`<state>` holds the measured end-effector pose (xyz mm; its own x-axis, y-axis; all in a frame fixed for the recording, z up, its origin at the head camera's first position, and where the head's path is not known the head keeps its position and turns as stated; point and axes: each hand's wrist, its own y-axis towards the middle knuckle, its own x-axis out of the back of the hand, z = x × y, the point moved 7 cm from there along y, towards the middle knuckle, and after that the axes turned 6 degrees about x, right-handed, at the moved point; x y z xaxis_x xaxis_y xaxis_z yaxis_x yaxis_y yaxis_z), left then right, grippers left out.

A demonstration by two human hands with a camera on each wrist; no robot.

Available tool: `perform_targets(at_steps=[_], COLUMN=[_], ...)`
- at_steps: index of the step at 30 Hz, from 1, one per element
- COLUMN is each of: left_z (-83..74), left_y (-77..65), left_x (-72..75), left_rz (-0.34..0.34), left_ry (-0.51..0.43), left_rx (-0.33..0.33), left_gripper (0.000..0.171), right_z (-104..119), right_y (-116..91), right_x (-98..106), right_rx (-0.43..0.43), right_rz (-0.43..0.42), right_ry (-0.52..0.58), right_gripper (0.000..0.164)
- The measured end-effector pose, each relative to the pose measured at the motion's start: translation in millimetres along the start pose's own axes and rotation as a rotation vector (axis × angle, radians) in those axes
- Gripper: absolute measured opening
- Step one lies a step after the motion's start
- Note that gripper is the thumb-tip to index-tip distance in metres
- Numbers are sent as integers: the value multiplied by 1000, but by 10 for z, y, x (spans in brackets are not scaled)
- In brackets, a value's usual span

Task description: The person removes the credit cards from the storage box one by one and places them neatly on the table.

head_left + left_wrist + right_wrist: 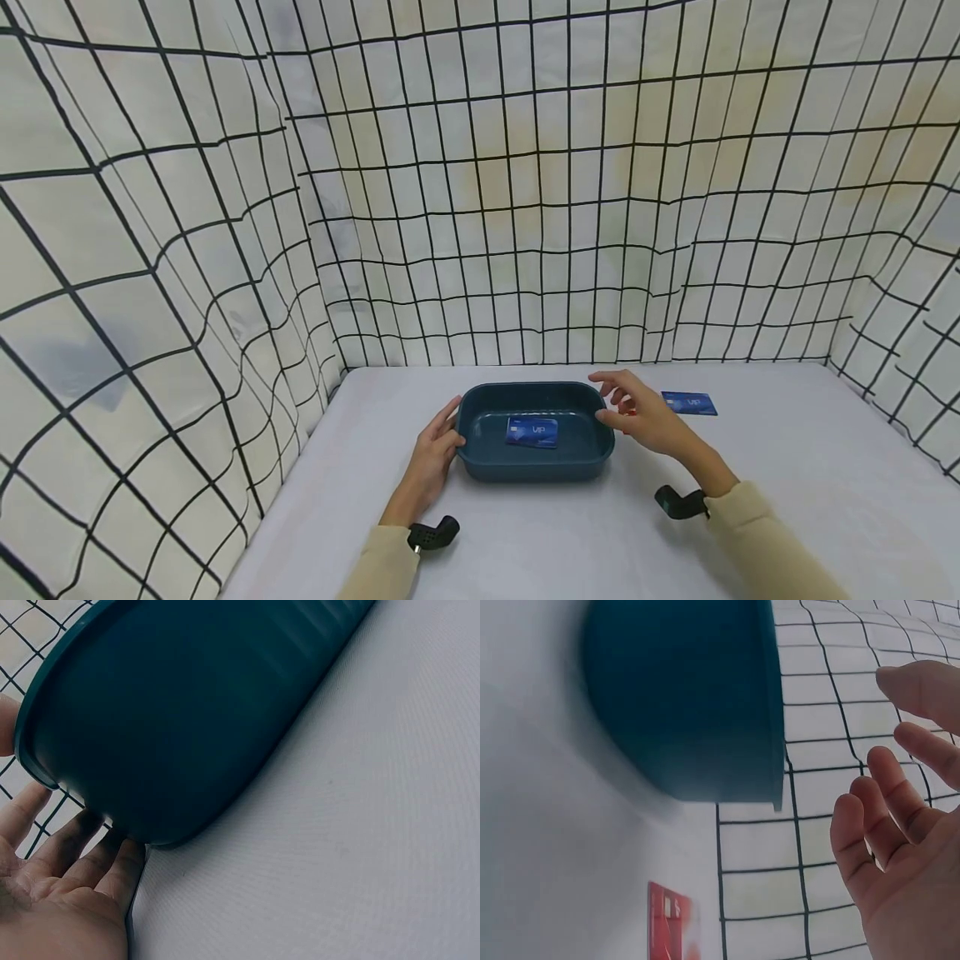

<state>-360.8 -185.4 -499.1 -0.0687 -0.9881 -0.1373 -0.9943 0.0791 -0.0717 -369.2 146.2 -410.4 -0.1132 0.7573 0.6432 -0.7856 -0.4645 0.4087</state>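
Note:
A dark teal plastic bin [536, 471] stands on the white table, with a blue VIP card [532, 432] lying inside it. My left hand [435, 454] holds the bin's left end; in the left wrist view its thumb is at the rim and its fingers [112, 862] lie against the outer wall. Over the right end hovers my right hand [641, 412], fingers spread and loosely bent, with nothing in it. The right wrist view shows a gap between that hand [907, 855] and the bin [690, 697].
Another blue VIP card [688, 403] lies on the table to the right of the bin. A red card [664, 922] lies on the table too, mostly hidden under my right hand in the head view. White cloth walls with black netting [510, 208] enclose the table [525, 542].

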Motion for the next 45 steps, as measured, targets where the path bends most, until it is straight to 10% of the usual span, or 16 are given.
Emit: perform_targets(at_steps=[22, 45], left_z=[-3, 14], left_y=[3, 30], left_x=[15, 21], left_rz=[11, 8], left_ry=[-13, -8], left_rx=[-3, -3], left_gripper=[74, 75], right_z=[170, -77], right_y=[378, 616], right_x=[-772, -1050], right_rx=[-34, -206], right_rz=[94, 157], right_ry=[11, -77], right_gripper=[57, 52])
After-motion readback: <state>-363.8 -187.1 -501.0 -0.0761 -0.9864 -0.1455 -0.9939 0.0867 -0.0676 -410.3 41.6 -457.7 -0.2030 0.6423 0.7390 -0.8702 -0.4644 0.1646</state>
